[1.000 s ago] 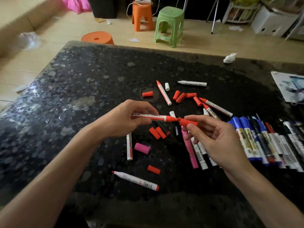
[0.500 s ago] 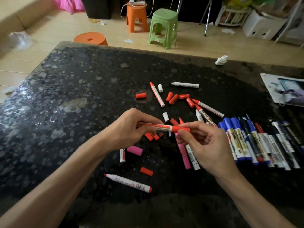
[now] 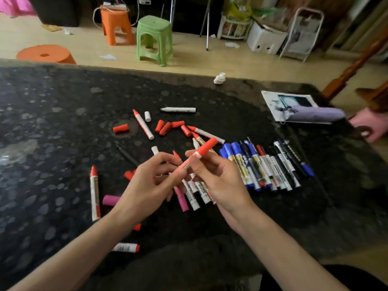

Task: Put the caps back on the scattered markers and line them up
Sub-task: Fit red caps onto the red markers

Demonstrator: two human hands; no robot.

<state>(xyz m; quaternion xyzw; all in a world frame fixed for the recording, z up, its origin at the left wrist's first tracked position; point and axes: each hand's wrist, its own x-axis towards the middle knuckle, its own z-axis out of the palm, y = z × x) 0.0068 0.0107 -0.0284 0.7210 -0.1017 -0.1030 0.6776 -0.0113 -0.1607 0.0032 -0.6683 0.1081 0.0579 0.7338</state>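
Between the hands: red marker (image 3: 195, 157), red cap on, tilted with the cap end up and away, held above the table.
Right hand (image 3: 218, 177): pinches the marker's barrel between thumb and fingers, just below the cap.
Left hand (image 3: 151, 183): fingers loosely curled at the marker's tail end; whether they touch it cannot be told.
Beneath the hands: pink marker (image 3: 181, 198) and white-barrelled markers (image 3: 194, 201) side by side, partly hidden.
Row to the right: capped markers (image 3: 264, 164), blue, black and red, laid side by side.
Farther back: loose red caps (image 3: 165, 127), uncapped red pen (image 3: 143, 127), white cap (image 3: 147, 116), white marker (image 3: 178, 109).
Left side: another uncapped red marker (image 3: 94, 192), pink cap (image 3: 110, 200) just beside it.
Table (image 3: 63, 122): black, speckled.
Floor behind: green stool (image 3: 154, 38), orange stool (image 3: 115, 26).
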